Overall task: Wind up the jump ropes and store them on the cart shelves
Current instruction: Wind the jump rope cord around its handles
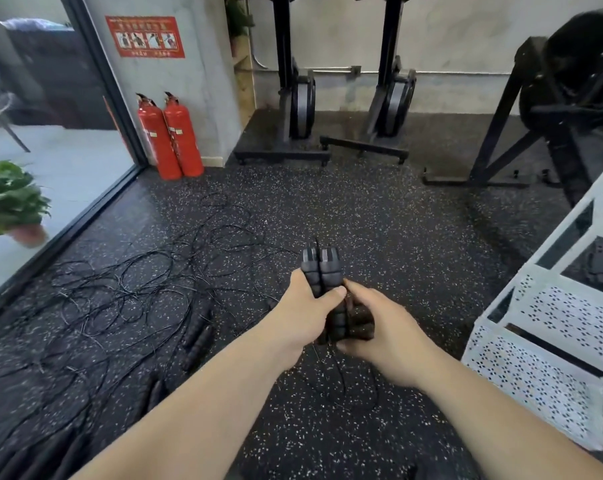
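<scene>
Left hand (307,308) gripping pair of black ribbed foam jump-rope handles (321,268), thumb pressing across; right hand (379,327) curling around wound thin black cord (357,323). Cord probably light, springy; holding at handles is safest.

My left hand (303,317) and right hand (383,330) cover the lower halves of the handles (321,268); whether cord is wound there I cannot tell; the cart (552,317) runs off the right edge; the floor ropes (120,289) blur toward the lower-left corner; the poster (145,36) has print too small to read.
</scene>
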